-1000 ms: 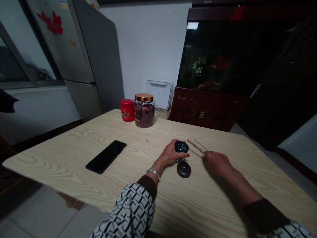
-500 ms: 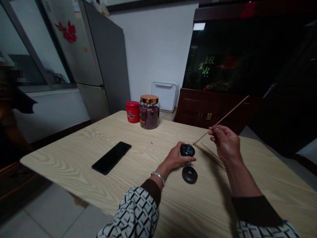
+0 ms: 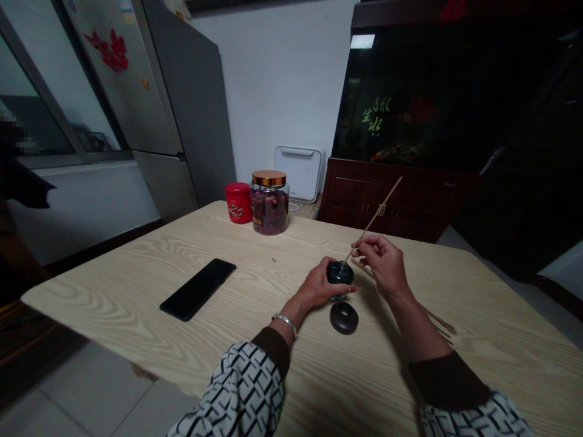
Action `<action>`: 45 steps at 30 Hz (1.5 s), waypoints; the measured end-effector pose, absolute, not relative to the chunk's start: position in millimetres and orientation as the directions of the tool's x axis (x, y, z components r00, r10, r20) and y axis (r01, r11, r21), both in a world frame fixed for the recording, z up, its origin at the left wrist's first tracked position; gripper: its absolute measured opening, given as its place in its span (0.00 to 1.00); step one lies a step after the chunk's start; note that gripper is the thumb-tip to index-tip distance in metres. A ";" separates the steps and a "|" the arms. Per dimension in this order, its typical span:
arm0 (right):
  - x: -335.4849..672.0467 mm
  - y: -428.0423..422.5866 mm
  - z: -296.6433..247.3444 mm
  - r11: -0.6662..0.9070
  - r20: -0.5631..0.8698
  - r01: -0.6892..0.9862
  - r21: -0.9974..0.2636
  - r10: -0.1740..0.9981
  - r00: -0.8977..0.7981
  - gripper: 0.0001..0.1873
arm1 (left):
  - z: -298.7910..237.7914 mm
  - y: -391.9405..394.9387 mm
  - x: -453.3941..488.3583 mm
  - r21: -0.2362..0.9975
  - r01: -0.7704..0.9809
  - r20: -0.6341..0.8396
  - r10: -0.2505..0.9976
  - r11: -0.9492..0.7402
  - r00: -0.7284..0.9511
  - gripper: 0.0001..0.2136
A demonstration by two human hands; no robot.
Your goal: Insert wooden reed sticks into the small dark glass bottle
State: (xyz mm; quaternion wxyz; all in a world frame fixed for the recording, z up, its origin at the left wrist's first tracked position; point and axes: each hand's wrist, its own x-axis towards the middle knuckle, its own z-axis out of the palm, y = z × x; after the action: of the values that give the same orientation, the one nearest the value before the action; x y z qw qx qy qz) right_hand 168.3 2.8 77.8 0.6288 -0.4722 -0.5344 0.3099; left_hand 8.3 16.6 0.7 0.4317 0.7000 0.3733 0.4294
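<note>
My left hand point(image 3: 315, 284) is wrapped round a small dark glass diffuser bottle point(image 3: 339, 274) that stands on the table. Between the fingertips of my right hand point(image 3: 385, 264) is a thin reed stick point(image 3: 381, 209), slanting up to the right. Its lower end is at the bottle's mouth; how far inside it reaches I cannot tell. Just in front of the bottle lies a round dark brown cap point(image 3: 344, 319) with a pale, shiny centre. Several more reed sticks point(image 3: 441, 320) lie on the table, partly hidden beneath my right hand and forearm.
A black phone point(image 3: 198, 289) lies on the wooden table point(image 3: 150, 267) at left. Toward the back edge stand a red canister point(image 3: 238, 203) and a jar of dried flowers point(image 3: 269, 207). Behind are a fridge point(image 3: 182, 109) and a fish tank point(image 3: 419, 103).
My right hand has moved left and in toward the bottle, bringing the stick's lower end to its mouth. The stick stands steeper, and more of the loose sticks shows. My left hand keeps its hold.
</note>
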 end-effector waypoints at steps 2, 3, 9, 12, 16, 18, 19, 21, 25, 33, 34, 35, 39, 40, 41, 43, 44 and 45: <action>168.1 2.9 72.6 0.330 0.357 0.158 -0.931 0.914 0.195 0.10 | -1.2 17.6 8.8 0.922 0.156 0.284 0.892 -0.355 0.352 0.32; 168.1 3.1 70.1 0.316 0.347 0.184 -0.931 0.922 0.169 0.09 | -2.0 18.1 9.1 0.922 0.155 0.284 0.892 -0.354 0.351 0.33; 182.6 4.5 70.2 0.272 0.297 0.372 -0.887 0.955 0.009 0.10 | -2.0 17.8 9.4 0.930 0.142 0.273 0.896 -0.339 0.350 0.32; 217.6 7.0 75.7 0.247 0.305 0.530 -0.811 0.952 0.023 0.12 | 1.8 15.7 8.1 0.933 0.152 0.259 0.900 -0.327 0.350 0.33; 272.4 11.0 69.0 0.091 0.223 0.877 -0.473 0.975 0.019 0.09 | 5.3 13.8 6.9 0.940 0.144 0.241 0.901 -0.309 0.360 0.33; 285.6 11.7 59.6 -0.004 0.075 0.959 -0.285 0.997 0.027 0.08 | 5.1 13.8 6.9 0.940 0.138 0.245 0.901 -0.311 0.358 0.32; 287.4 11.6 54.5 -0.034 0.011 0.976 -0.216 0.999 0.037 0.07 | 4.8 13.9 6.9 0.940 0.138 0.248 0.902 -0.312 0.354 0.32; 284.3 11.2 45.6 -0.067 -0.069 0.988 -0.139 0.996 0.058 0.06 | 4.2 14.1 6.8 0.938 0.138 0.255 0.901 -0.319 0.351 0.32; 272.4 10.6 36.9 -0.093 -0.099 0.989 -0.119 0.992 0.081 0.07 | 4.3 13.8 6.6 0.933 0.139 0.266 0.897 -0.331 0.354 0.32; 272.5 11.0 37.5 -0.084 -0.114 0.990 -0.110 0.991 0.072 0.07 | 0.4 16.8 7.2 0.932 0.152 0.258 0.898 -0.328 0.357 0.33; 271.9 10.8 37.4 -0.084 -0.114 0.991 -0.106 0.991 0.072 0.07 | 0.0 17.3 7.3 0.932 0.153 0.257 0.898 -0.328 0.357 0.34; 271.2 10.6 37.1 -0.084 -0.115 0.991 -0.103 0.991 0.072 0.07 | -0.3 17.5 7.3 0.932 0.155 0.257 0.898 -0.328 0.357 0.34; 268.1 9.6 36.9 -0.086 -0.110 0.992 -0.094 0.991 0.076 0.06 | 0.8 17.0 7.3 0.926 0.169 0.261 0.897 -0.337 0.356 0.33; 267.9 9.6 37.8 -0.082 -0.105 0.992 -0.097 0.992 0.072 0.06 | 1.3 16.7 7.2 0.926 0.170 0.261 0.898 -0.336 0.355 0.33; 268.0 9.7 39.7 -0.074 -0.093 0.990 -0.118 0.994 0.063 0.06 | 1.8 16.3 7.2 0.927 0.168 0.260 0.898 -0.335 0.356 0.33; 267.8 9.6 46.6 -0.031 -0.030 0.968 -0.247 0.999 0.025 0.06 | 2.5 15.6 7.1 0.930 0.161 0.258 0.897 -0.331 0.358 0.33; 266.9 9.1 51.8 0.008 0.024 0.932 -0.362 1.000 0.001 0.06 | 2.8 15.4 7.0 0.931 0.157 0.257 0.897 -0.330 0.360 0.33; 264.7 8.3 58.1 0.053 0.091 0.865 -0.498 0.996 -0.008 0.07 | 2.9 15.2 6.9 0.931 0.155 0.257 0.897 -0.329 0.360 0.33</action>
State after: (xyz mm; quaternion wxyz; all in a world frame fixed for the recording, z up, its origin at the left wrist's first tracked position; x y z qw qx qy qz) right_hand 264.7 8.3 58.1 0.2136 -0.6711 -0.6933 0.1526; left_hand 6.9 15.2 2.9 0.4397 0.6976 0.3770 0.4217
